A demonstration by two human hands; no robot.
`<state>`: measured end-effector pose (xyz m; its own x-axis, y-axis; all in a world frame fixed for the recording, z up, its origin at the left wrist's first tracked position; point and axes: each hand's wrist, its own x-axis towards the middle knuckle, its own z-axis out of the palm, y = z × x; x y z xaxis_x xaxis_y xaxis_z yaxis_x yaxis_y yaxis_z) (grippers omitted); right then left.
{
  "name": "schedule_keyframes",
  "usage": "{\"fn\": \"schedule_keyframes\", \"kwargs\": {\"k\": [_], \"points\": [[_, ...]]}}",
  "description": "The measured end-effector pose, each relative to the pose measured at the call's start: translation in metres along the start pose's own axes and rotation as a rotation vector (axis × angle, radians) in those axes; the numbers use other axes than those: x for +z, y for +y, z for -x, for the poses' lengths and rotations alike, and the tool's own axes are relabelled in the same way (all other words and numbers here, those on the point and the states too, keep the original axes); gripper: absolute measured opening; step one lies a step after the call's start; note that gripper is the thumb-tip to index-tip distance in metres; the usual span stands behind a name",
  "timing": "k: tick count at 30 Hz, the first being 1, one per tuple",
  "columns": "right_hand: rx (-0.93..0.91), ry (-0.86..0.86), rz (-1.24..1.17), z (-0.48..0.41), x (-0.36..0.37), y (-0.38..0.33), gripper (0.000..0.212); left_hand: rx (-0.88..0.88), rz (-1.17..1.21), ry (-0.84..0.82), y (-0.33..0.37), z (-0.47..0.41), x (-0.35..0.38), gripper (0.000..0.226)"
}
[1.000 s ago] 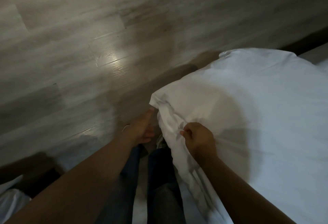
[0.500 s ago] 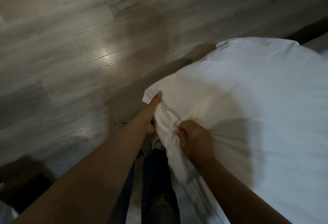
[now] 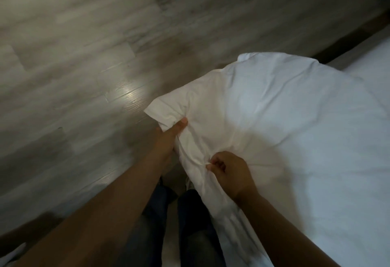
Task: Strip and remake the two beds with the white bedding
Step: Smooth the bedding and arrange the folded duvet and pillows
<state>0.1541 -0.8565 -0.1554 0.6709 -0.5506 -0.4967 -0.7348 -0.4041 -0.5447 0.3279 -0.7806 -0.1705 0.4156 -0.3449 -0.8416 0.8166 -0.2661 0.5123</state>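
A plump white pillow in its white case fills the right half of the head view, held out over the floor in front of my legs. My left hand grips the case at its near left corner, thumb on top, fingers hidden under the cloth. My right hand pinches a bunched fold of the case along the near edge, a little right of the left hand. The cloth between the two hands is creased.
Grey wood-plank floor stretches to the left and ahead, with a bright glare patch. A white bed surface with a dark edge lies at the far right. My legs in dark trousers stand below the pillow.
My left hand has gone from hanging free below the pillow's corner to gripping that corner. The right hand has kept its pinch, and the pillow has shifted slightly up in view.
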Motion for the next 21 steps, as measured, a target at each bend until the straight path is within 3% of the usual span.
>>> {"fn": "schedule_keyframes", "kwargs": {"k": [6,10,16,21], "points": [[0.075,0.043,-0.102,0.039,-0.05,-0.031,0.015,0.253,-0.268,-0.009,0.036,0.07,0.015,0.042],[0.085,0.133,-0.263,0.08,-0.091,-0.05,0.014,0.393,-0.325,-0.041,0.06,0.123,0.028,0.039],[0.293,0.495,-0.599,0.161,-0.127,-0.073,0.015,0.637,-0.524,-0.241,0.08,0.192,0.044,0.027],[0.464,0.688,-0.706,0.228,-0.138,-0.067,0.01,0.782,-0.725,-0.371,0.092,0.235,0.062,0.024]]}}
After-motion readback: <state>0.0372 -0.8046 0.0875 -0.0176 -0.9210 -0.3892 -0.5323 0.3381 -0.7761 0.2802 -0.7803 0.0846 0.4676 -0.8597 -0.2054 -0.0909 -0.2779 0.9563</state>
